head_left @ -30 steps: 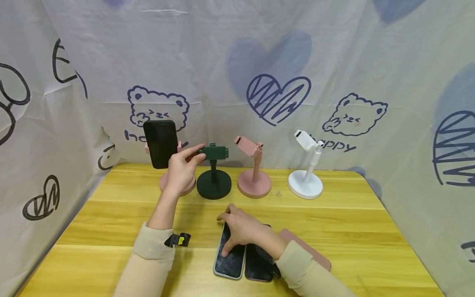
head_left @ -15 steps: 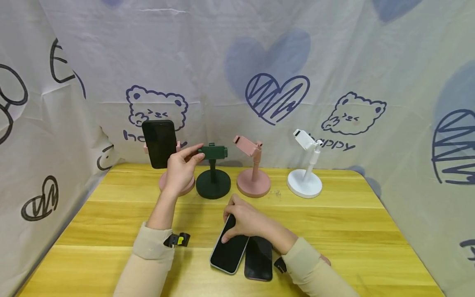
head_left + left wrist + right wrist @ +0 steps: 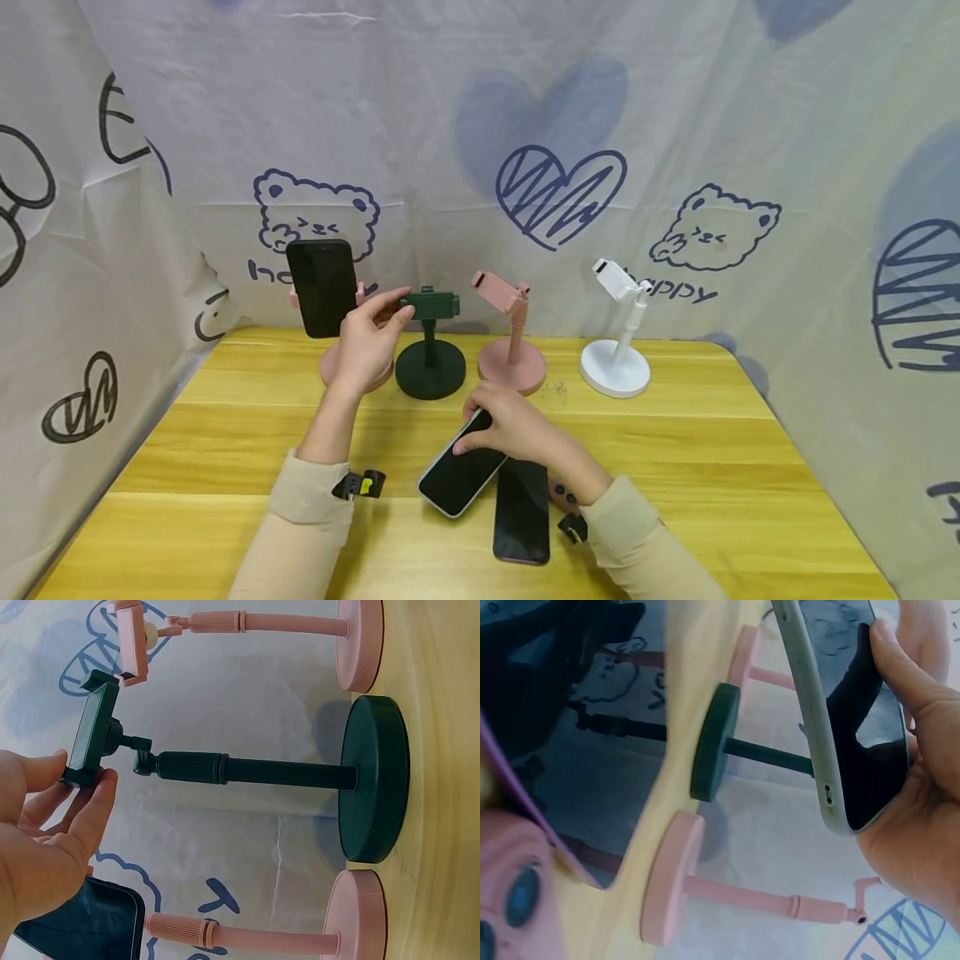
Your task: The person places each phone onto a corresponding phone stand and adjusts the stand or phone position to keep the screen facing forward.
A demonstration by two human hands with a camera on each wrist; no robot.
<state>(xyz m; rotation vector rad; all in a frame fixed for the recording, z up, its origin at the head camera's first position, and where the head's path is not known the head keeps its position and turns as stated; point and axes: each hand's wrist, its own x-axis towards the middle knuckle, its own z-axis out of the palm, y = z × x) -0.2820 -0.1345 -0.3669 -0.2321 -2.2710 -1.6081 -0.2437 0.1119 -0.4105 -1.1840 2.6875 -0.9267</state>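
My left hand (image 3: 367, 342) pinches the left end of the clamp on a green phone stand (image 3: 431, 371), thumb in front and fingers behind, as the left wrist view shows. My right hand (image 3: 517, 425) grips a phone in a pale case (image 3: 459, 482) by its upper part, thumb across the dark screen. In the right wrist view that pale-cased phone (image 3: 821, 742) is tilted and off the table. Below the right hand a second dark-screened phone (image 3: 522, 521) lies on the table. Beside it a pink phone (image 3: 514, 840) with round camera lenses is mostly hidden by the right wrist in the head view.
Left of the green stand, a pink stand (image 3: 330, 368) carries an upright black phone (image 3: 322, 287). To the right are another pink stand (image 3: 512, 367) and a white stand (image 3: 615, 369). A patterned cloth (image 3: 435, 125) hangs behind the wooden table (image 3: 675, 467).
My right hand has taken hold of the pale-cased phone, raised it and tilted it, its lower end swinging left. The left hand keeps its pinch on the green stand's clamp.
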